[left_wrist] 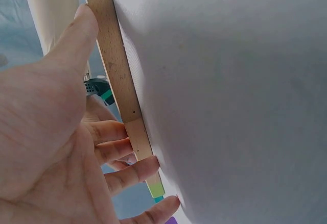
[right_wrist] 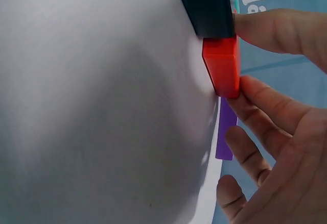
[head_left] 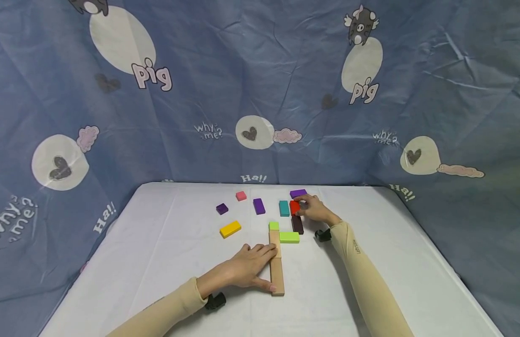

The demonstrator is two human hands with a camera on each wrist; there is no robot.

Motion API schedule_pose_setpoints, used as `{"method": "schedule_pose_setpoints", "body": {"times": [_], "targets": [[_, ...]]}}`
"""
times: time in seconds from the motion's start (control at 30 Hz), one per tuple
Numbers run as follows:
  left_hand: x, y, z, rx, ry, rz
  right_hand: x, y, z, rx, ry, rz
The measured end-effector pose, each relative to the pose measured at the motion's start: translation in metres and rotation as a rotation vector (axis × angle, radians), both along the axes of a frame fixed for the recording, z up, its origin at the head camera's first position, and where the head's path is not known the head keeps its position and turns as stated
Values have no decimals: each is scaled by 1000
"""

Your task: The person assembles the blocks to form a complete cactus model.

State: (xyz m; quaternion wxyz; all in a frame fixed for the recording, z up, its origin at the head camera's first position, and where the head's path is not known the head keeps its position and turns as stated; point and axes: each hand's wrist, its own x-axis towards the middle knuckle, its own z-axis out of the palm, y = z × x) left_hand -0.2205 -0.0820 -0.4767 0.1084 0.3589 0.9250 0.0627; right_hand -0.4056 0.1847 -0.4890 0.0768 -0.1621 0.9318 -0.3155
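Note:
My left hand [head_left: 249, 267] lies along two plain wooden blocks set end to end. Its thumb touches the near wooden block [head_left: 277, 277], and its extended fingertips rest on the far wooden block [head_left: 274, 237]. A small light green block [head_left: 274, 225] continues that row, and a longer light green block [head_left: 289, 238] lies at its right side. My right hand [head_left: 314, 208] pinches a red block [right_wrist: 222, 68] between thumb and fingers. The red block lies end to end with a dark block [head_left: 297, 225]. Beyond it lies a purple block [right_wrist: 225, 132].
A teal block [head_left: 284, 208] sits just left of the red one. Farther left are a purple block [head_left: 259, 206], a pink block [head_left: 241, 196], a dark purple block [head_left: 222, 208] and a yellow block [head_left: 230, 229]. Behind the white table [head_left: 159, 243] hangs a blue printed cloth [head_left: 192, 84].

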Motion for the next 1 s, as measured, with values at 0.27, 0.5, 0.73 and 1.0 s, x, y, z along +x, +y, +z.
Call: {"method": "schedule_pose_setpoints", "body": {"times": [0.27, 0.5, 0.73, 1.0], "targets": [[0, 0, -1, 1, 0, -3, 3, -2, -1, -2, 15, 0], [0, 1, -1, -4, -2, 9, 3, 0, -1, 1, 20, -12], [1, 1, 1, 5, -5, 11, 5, 2, -2, -3, 4, -25], [0, 0, -1, 26, 3, -2, 6, 3, -6, -23, 11, -26]]}}
